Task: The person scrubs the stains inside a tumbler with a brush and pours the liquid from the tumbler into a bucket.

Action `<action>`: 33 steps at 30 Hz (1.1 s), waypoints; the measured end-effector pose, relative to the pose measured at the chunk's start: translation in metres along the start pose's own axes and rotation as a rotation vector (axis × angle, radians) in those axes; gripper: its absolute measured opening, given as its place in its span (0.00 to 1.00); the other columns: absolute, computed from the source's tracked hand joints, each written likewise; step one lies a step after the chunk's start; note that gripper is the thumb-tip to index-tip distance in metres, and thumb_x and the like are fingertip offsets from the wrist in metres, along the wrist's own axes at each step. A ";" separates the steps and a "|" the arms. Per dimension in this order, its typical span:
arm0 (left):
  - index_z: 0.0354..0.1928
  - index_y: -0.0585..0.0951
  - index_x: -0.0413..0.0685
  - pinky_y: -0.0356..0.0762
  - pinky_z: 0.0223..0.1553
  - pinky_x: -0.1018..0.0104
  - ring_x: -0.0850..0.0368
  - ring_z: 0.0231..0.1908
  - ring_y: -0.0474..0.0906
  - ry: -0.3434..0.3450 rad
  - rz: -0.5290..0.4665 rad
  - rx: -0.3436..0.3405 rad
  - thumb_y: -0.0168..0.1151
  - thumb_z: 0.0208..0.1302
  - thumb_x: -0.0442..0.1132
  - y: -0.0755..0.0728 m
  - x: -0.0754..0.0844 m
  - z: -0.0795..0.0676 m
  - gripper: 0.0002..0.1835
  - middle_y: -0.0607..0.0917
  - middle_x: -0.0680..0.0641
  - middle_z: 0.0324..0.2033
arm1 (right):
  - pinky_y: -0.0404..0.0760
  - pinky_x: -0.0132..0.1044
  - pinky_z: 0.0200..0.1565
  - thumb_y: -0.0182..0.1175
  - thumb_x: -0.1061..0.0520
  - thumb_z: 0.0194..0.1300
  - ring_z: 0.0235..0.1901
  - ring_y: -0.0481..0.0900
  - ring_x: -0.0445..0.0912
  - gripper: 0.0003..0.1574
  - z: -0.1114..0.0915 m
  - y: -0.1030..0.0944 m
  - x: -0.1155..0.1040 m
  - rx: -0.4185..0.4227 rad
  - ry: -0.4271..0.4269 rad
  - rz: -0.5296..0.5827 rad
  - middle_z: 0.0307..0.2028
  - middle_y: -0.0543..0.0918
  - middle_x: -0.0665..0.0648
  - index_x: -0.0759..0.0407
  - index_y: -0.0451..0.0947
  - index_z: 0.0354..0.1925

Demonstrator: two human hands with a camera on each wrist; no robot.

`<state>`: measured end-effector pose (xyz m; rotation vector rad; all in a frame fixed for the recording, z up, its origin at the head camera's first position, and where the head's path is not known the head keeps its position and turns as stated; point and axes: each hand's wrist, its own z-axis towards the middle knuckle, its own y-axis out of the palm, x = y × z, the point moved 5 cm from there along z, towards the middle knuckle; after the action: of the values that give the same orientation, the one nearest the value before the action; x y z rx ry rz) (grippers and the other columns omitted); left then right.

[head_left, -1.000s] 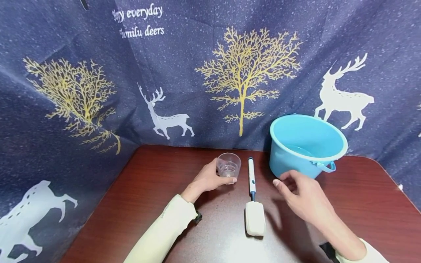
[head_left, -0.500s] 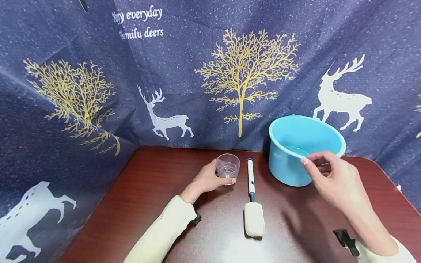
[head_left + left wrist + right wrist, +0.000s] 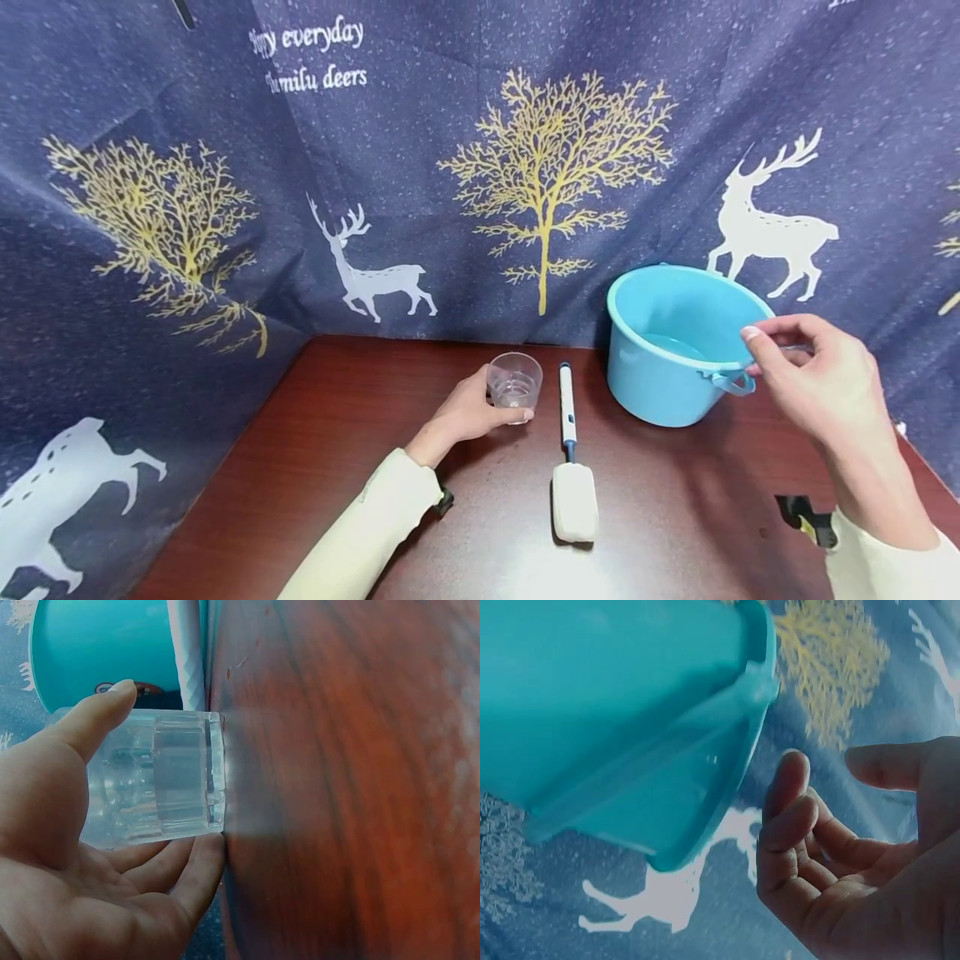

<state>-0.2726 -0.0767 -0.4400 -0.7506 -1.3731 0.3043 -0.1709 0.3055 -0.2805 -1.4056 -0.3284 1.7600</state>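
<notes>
My left hand point(image 3: 467, 410) grips a clear plastic cup point(image 3: 161, 776), thumb on one side and fingers round the other. The cup stands upright with its base at the tabletop, and clear liquid shows low inside it. My right hand point(image 3: 821, 379) is raised at the right side of a light blue bucket point(image 3: 656, 392), fingers loosely bent. In the right wrist view a gap shows between thumb and fingertips, with nothing held. The bucket's handle point(image 3: 652, 750) hangs down its side. Between cup and bucket lies a sponge bottle brush point(image 3: 574, 502) with a white and blue handle.
The reddish-brown wooden table point(image 3: 300, 467) runs back to a dark blue curtain point(image 3: 450, 208) printed with deer and trees. The bucket stands near the table's back edge. Some water shows at the bucket's bottom.
My right hand has moved right and upward, from the front of the bucket past its rim to its right side. My left hand keeps its grip on the cup in the same place.
</notes>
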 end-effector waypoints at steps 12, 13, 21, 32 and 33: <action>0.65 0.75 0.51 0.82 0.52 0.57 0.54 0.51 0.82 -0.001 -0.005 -0.002 0.83 0.53 0.60 0.001 0.002 0.000 0.42 0.85 0.49 0.50 | 0.69 0.23 0.29 0.61 0.40 0.73 0.20 0.76 0.21 0.07 0.034 -0.020 0.030 0.113 0.235 0.109 0.16 0.76 0.24 0.36 0.75 0.43; 0.65 0.75 0.52 0.82 0.53 0.57 0.55 0.51 0.82 -0.005 -0.003 -0.003 0.82 0.53 0.61 0.001 0.002 0.000 0.42 0.85 0.50 0.50 | 0.69 0.23 0.28 0.61 0.40 0.73 0.19 0.76 0.21 0.07 0.036 -0.020 0.033 0.115 0.249 0.112 0.16 0.75 0.23 0.36 0.74 0.43; 0.65 0.75 0.52 0.82 0.50 0.57 0.54 0.50 0.82 -0.029 -0.013 -0.001 0.82 0.54 0.59 0.000 0.001 -0.001 0.41 0.85 0.48 0.51 | 0.71 0.27 0.26 0.55 0.38 0.75 0.20 0.75 0.21 0.28 0.054 -0.007 0.053 0.086 0.284 0.096 0.17 0.71 0.22 0.57 0.79 0.57; 0.66 0.74 0.52 0.81 0.54 0.55 0.54 0.53 0.81 -0.034 0.001 -0.009 0.82 0.54 0.62 0.000 0.000 0.000 0.43 0.84 0.49 0.52 | 0.73 0.27 0.30 0.45 0.40 0.81 0.33 0.72 0.36 0.41 0.068 0.012 0.073 0.005 0.265 0.050 0.39 0.79 0.49 0.72 0.72 0.71; 0.66 0.74 0.52 0.81 0.55 0.55 0.53 0.53 0.81 -0.032 0.001 -0.008 0.82 0.54 0.61 0.000 0.001 0.000 0.43 0.84 0.48 0.52 | 0.73 0.26 0.30 0.45 0.40 0.81 0.33 0.72 0.36 0.40 0.068 0.013 0.075 -0.007 0.265 0.067 0.38 0.79 0.46 0.71 0.72 0.71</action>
<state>-0.2723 -0.0764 -0.4396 -0.7559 -1.4052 0.3134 -0.2396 0.3719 -0.3167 -1.6485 -0.1462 1.6002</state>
